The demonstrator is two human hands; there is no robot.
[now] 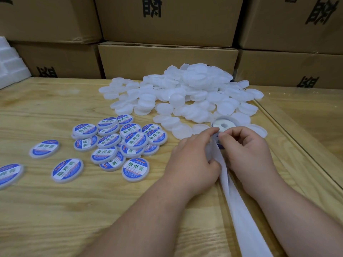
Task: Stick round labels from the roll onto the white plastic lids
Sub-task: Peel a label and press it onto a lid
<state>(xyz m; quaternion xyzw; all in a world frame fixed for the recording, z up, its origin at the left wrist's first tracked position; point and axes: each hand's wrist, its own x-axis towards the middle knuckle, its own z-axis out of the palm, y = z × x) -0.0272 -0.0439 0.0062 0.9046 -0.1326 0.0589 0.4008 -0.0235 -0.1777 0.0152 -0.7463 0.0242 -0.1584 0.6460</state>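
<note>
White lids, blue-and-white labels, pale wooden table.

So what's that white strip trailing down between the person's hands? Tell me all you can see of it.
The white strip looks like thin, slightly see-through backing paper, bare of labels along the length that shows. It runs from the label roll, which lies flat by the pile of plain lids, toward the camera across the wooden table and out of the bottom edge. It lies loosely, creased lengthwise near the hands. The left hand and right hand both pinch it at its upper end, right by the roll.
</note>
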